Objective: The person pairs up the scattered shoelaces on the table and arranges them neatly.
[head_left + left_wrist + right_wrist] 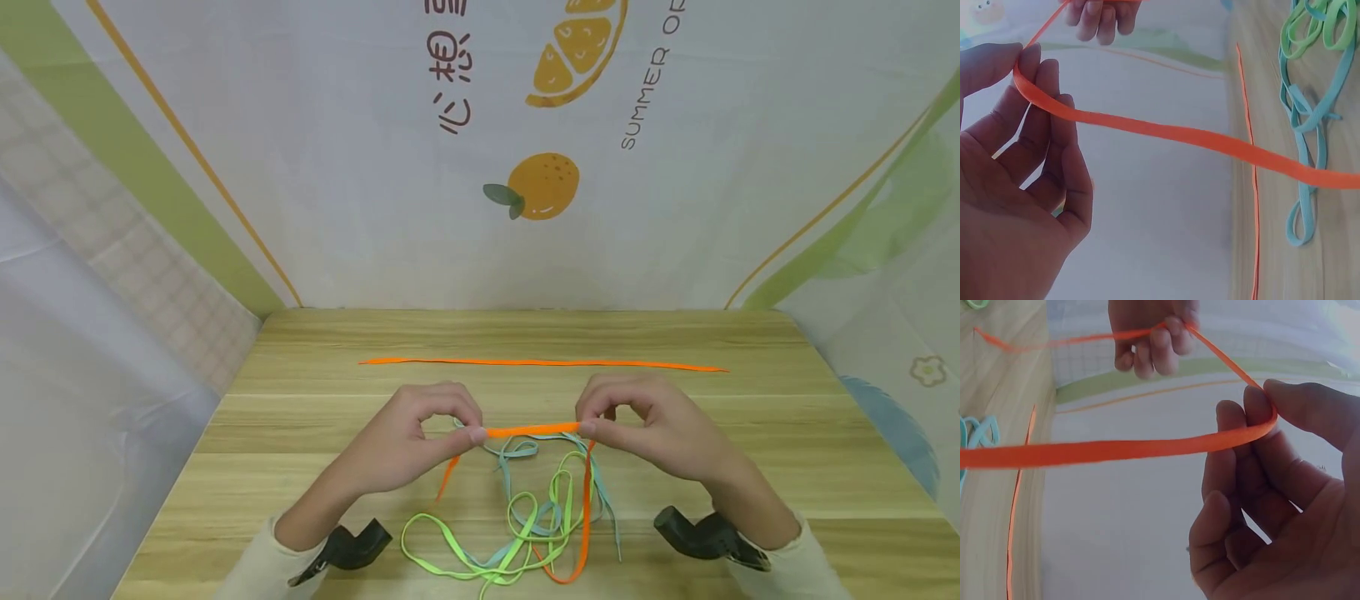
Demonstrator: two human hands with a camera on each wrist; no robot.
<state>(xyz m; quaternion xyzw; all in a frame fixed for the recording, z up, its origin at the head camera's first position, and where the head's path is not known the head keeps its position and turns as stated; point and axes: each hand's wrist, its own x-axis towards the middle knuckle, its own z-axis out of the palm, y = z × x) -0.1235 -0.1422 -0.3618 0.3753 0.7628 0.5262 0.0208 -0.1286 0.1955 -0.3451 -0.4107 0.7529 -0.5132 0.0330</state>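
An orange flat shoelace [532, 430] is stretched between the two hands above the table. My left hand [420, 435] pinches it between thumb and fingertips, and a short tail hangs below. To the right, my right hand [651, 423] pinches the same lace, its longer part dropping and curving toward the pile underneath. Both wrist views show the lace draped over the fingers, with the thumb on it. Beneath the hands lie a tangled green lace [516, 548] and a light blue lace [1319, 117], loosely looped together.
Another orange lace [543, 362] lies straight across the wooden table [300, 417], farther back than the hands. Behind the table hangs a white cloth [375, 208] printed with fruit. A blue round shape [892, 433] shows beyond the right table edge.
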